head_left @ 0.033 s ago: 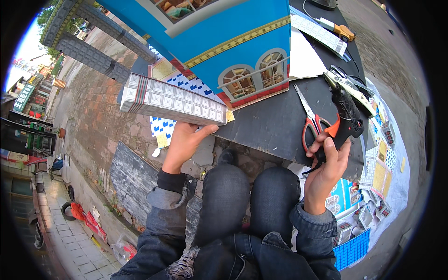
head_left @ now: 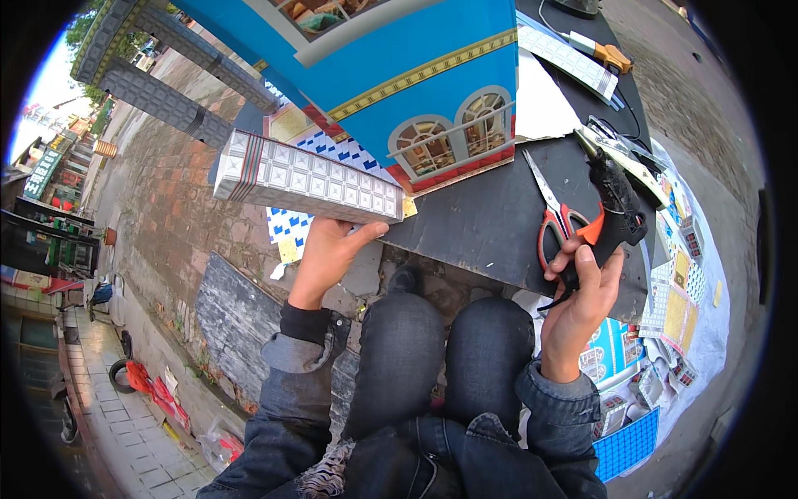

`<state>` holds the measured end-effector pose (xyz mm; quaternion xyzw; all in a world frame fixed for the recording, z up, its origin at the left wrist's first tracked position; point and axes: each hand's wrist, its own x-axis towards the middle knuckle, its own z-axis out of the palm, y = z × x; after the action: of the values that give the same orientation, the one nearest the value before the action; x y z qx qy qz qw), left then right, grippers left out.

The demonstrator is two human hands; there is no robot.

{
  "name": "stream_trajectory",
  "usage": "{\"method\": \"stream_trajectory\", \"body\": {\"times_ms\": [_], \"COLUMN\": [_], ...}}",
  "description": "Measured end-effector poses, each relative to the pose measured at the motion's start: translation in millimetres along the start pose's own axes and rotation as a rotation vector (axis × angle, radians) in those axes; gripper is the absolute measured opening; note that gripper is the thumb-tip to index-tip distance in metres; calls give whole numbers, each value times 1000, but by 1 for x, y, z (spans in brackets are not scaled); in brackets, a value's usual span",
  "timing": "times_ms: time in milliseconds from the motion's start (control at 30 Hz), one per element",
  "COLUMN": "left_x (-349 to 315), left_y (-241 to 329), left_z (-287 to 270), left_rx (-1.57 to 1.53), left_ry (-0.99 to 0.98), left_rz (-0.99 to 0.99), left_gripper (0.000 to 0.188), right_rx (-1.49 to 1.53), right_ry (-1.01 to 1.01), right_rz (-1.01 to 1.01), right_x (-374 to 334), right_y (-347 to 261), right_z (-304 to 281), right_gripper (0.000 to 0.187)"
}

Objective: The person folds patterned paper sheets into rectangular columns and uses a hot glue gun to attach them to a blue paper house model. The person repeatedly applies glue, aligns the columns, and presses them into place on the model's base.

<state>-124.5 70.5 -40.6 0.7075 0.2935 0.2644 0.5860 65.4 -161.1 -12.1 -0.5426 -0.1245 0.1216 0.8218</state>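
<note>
While your left hand (head_left: 332, 254) steadies the long grey-patterned box piece (head_left: 312, 179), thumb along its near edge and fingers out of sight beneath, your right hand (head_left: 588, 287) is curled around a black glue gun (head_left: 619, 200), nozzle pointing up and away from you. You've got that box piece at the table's left edge, just in front of the blue house model (head_left: 416, 91), and it looks fully folded into shape. The model itself seems well advanced: it's upright on the dark table (head_left: 474, 216), arched windows and red lower border in place. Over at upper left, the grey pillars (head_left: 166, 104) look formed too, though you can't tell from here whether they're fixed to the box piece. No glue bead shows, so whether this joint is made stays unclear. Scissors (head_left: 550, 195) lie open beside your right fingers; contact is hard to judge. Plenty appears left unattached: a pale patterned strip (head_left: 573, 58) at the far side, and loose printed pieces (head_left: 682, 303) heaped on your right.
</note>
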Motion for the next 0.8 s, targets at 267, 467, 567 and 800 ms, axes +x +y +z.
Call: {"method": "stream_trajectory", "body": {"times_ms": [267, 467, 567, 800], "left_x": [6, 5, 6, 8], "left_y": [-2, 2, 2, 0], "left_z": [5, 8, 11, 13], "left_rx": [264, 332, 357, 417], "left_ry": [17, 53, 71, 112], "left_rz": [111, 74, 85, 165], "left_gripper": [44, 41, 40, 46], "right_rx": [-40, -46, -55, -93], "right_ry": [-51, -85, -115, -149], "right_rz": [-17, -15, -6, -12], "right_x": [-7, -10, -11, -15], "right_y": [3, 4, 6, 9], "right_z": [4, 6, 8, 14], "right_gripper": [32, 33, 33, 35]}}
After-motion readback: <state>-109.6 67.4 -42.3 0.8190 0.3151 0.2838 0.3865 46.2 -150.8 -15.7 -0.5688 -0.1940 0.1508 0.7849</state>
